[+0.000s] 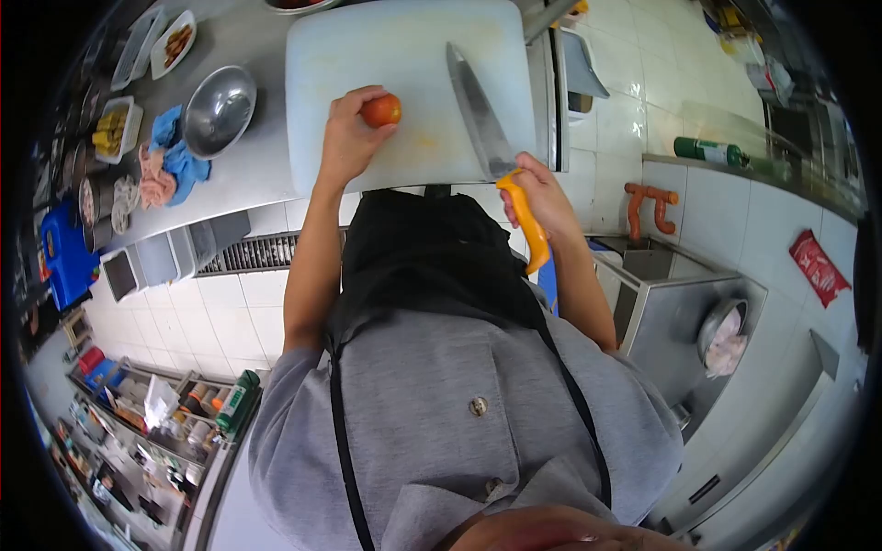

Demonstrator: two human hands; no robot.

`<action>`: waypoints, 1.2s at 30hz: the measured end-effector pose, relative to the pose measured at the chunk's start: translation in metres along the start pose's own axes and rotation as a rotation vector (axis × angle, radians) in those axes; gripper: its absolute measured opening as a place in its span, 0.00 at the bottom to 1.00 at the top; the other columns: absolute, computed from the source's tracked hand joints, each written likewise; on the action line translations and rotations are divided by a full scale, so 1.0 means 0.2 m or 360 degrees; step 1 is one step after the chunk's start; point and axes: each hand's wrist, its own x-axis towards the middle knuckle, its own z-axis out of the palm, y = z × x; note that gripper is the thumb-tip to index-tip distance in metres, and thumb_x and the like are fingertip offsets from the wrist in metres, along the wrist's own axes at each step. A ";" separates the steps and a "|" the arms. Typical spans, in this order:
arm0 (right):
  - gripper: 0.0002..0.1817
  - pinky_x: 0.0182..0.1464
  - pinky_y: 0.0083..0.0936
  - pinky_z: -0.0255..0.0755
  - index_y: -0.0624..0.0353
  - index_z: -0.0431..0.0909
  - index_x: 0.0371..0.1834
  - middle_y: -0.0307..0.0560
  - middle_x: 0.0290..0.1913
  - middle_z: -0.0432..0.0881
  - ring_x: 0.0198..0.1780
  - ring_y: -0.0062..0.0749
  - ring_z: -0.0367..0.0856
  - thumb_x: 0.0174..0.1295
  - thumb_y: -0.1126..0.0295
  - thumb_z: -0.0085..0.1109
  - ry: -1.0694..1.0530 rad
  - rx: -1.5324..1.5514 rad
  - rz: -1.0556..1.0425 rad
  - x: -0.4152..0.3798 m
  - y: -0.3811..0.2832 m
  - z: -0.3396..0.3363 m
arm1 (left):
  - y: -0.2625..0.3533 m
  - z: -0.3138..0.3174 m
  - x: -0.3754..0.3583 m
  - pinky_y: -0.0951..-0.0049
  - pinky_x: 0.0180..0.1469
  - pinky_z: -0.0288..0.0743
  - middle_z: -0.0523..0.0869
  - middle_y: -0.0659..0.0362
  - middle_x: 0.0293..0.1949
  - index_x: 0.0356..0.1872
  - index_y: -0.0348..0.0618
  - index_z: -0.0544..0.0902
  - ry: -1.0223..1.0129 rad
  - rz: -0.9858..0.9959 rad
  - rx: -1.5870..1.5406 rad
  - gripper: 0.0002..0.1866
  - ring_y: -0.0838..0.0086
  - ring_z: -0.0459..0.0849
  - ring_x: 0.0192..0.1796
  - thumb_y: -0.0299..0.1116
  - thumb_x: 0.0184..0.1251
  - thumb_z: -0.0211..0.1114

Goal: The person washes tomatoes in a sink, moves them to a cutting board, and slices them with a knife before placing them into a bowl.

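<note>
A red tomato [381, 111] rests on the white cutting board [335, 55], left of its middle. My left hand [356, 136] curls round the tomato's left side, fingers above it and thumb below. My right hand [544, 200] is wrapped round the yellow handle of a large knife [480, 112] at the board's lower right. The blade lies over the board's right part, its tip toward the far edge, apart from the tomato. A small yellowish wet patch shows on the board below the tomato.
Left of the board, a metal bowl [220, 112] stands on the steel counter [257, 174], with blue cloths [188, 170], a pink cloth [155, 177], a tray of yellow pieces [115, 130] and a white dish [174, 44] beyond. A metal bar meets the board's far right corner.
</note>
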 end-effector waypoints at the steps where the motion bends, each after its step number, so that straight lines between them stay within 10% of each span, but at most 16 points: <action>1: 0.04 0.18 0.25 0.69 0.54 0.64 0.40 0.44 0.22 0.74 0.17 0.27 0.73 0.71 0.69 0.48 -0.0110 -0.0037 -0.0026 0.03 0.05 -0.01 | 0.00 -0.01 0.00 0.68 0.59 0.76 0.82 0.54 0.54 0.53 0.40 0.80 0.0060 0.0077 0.0102 0.22 0.67 0.81 0.56 0.28 0.57 0.76; 9: 0.06 0.19 0.23 0.71 0.59 0.63 0.43 0.48 0.27 0.78 0.20 0.24 0.77 0.67 0.73 0.49 -0.0139 -0.0590 -0.0119 0.06 0.09 0.10 | -0.05 -0.01 -0.08 0.68 0.54 0.82 0.81 0.53 0.52 0.48 0.38 0.84 0.0224 -0.0206 -0.0443 0.17 0.67 0.84 0.52 0.26 0.57 0.75; 13: 0.07 0.26 0.35 0.71 0.62 0.62 0.43 0.50 0.24 0.79 0.21 0.38 0.77 0.69 0.72 0.49 0.0001 -0.1395 -0.0681 0.02 0.11 0.25 | -0.06 -0.04 -0.15 0.70 0.56 0.82 0.81 0.53 0.50 0.47 0.36 0.86 0.0287 -0.0088 -0.0450 0.16 0.68 0.85 0.50 0.25 0.57 0.75; 17: 0.10 0.36 0.57 0.64 0.62 0.61 0.46 0.70 0.23 0.77 0.31 0.73 0.75 0.70 0.70 0.48 -0.0029 -0.1582 -0.0666 -0.13 0.08 0.41 | -0.08 -0.08 -0.17 0.70 0.53 0.83 0.83 0.52 0.49 0.47 0.34 0.86 0.0291 -0.0107 -0.0525 0.17 0.68 0.86 0.48 0.25 0.56 0.76; 36: 0.13 0.42 0.63 0.70 0.62 0.63 0.50 0.72 0.30 0.80 0.37 0.74 0.79 0.66 0.71 0.50 0.0347 -0.1925 -0.0501 0.12 0.25 0.78 | -0.19 -0.13 -0.14 0.71 0.50 0.82 0.85 0.52 0.48 0.50 0.35 0.84 0.0159 0.0046 -0.0476 0.19 0.68 0.87 0.44 0.26 0.55 0.76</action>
